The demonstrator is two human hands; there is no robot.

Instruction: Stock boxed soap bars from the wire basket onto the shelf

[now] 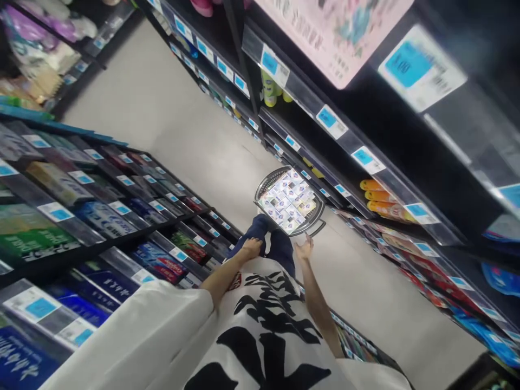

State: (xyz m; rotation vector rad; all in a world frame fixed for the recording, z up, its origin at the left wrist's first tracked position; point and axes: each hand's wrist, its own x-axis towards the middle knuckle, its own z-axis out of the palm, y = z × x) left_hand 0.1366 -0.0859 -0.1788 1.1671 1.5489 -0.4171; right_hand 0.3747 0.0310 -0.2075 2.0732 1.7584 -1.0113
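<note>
Resting on the jeans (281, 252), the left hand (252, 247) hides whether its fingers are spread; the right hand (304, 250), thumb and fingers parted, is near the basket (271, 180), whose boxes (286, 199) lie beyond both hands.

Middle: we list one dark oval plastic basket (271, 179), sides perforated, rim faintly glossy. In it: white printed rectangular card boxes (284, 203), smooth, bright-faced. Underfoot: pale grey floor (195, 135), smooth, softly reflective. Near: loose white cloth shirt with black leaf shapes (260, 325), matt; dark blue cloth trousers (282, 252), matt. Right: black metal-looking shelf upright (240, 51), matt; long clear plastic label strip (304, 97), glossy; white-and-blue rectangular paper labels (332, 122), smooth; rounded orange plastic packs (376, 196), which we enter as shiny. Near left: dark blue printed card cartons (87, 309), glossy.
</note>
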